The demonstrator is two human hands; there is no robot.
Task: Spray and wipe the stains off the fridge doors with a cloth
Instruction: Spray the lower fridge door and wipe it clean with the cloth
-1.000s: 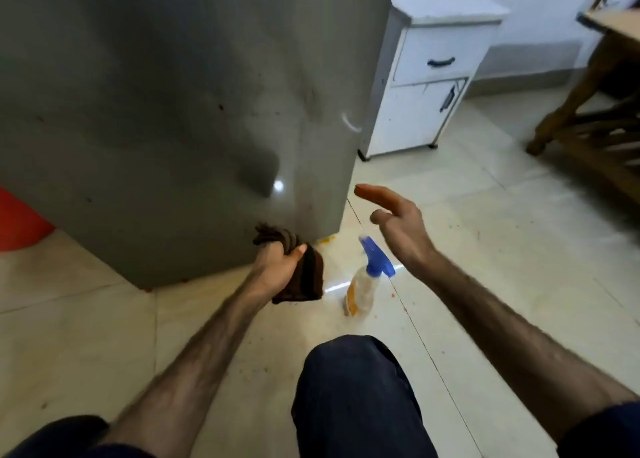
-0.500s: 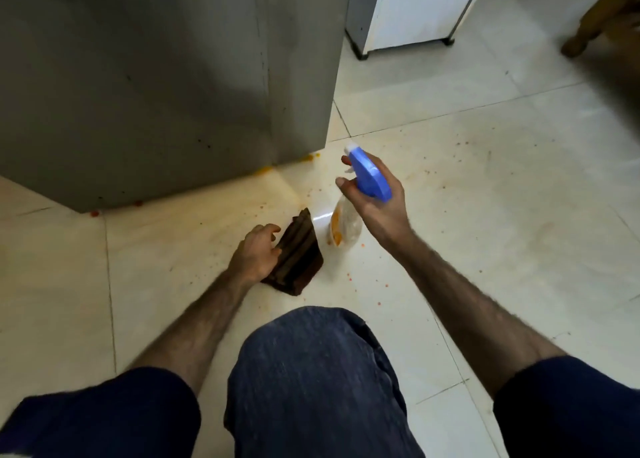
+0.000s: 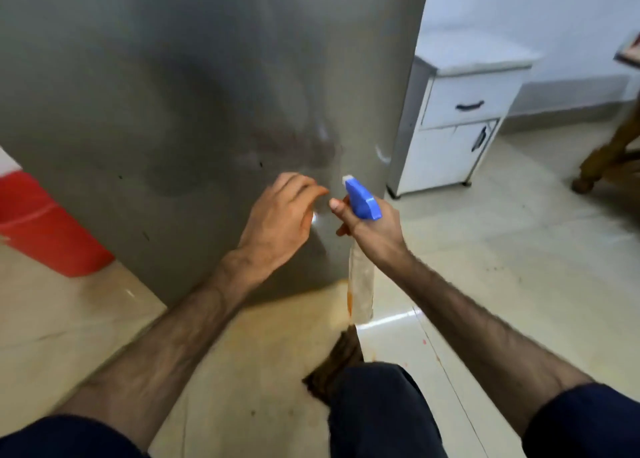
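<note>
The spray bottle (image 3: pixel 361 284) is a clear plastic one with a blue trigger head and a white nozzle; its body looks cloudy with an orange tint low on one side, and how much liquid is in it cannot be told. The right hand (image 3: pixel 372 230) grips its neck, fingers curled round the trigger, thumb tip forward, nozzle aimed at the grey fridge door (image 3: pixel 173 111) just ahead, where a smeared reddish stain (image 3: pixel 294 146) sits above the hands. The left hand (image 3: pixel 277 218) is raised in front of the door beside the nozzle, holding nothing, its fingers loosely curled and close together. The brown cloth (image 3: pixel 336 364) lies on the tiled floor (image 3: pixel 519 267) below the bottle, against the person's knee. A red bin (image 3: pixel 45 225) stands left of the fridge, its contents out of sight, and a white cabinet (image 3: pixel 457 118) stands to the right
</note>
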